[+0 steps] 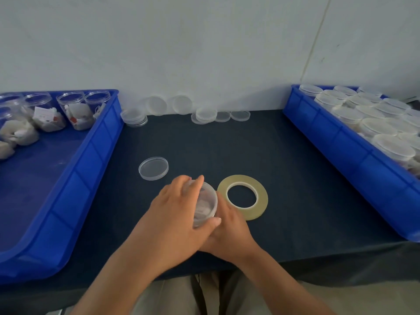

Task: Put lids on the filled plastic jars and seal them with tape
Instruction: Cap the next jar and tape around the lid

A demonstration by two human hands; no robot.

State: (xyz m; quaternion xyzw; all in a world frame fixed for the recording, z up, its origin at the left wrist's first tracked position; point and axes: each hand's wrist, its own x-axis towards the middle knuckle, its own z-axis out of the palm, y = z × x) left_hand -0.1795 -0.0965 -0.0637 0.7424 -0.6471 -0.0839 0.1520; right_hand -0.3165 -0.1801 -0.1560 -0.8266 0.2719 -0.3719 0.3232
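Near the dark table's [295, 178] front edge, left hand [175, 212] and right hand [229, 230] clasp a clear filled plastic jar [205, 203], apparently lidding it; next, the yellowish tape roll [263, 201].

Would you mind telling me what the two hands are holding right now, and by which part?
Both hold one clear filled jar: the left hand curls round its top rim, the right hand grips its right side lower down.

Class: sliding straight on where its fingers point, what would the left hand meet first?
Likely nothing near: it passes between the loose lid and the tape roll, reaching the lids at the back.
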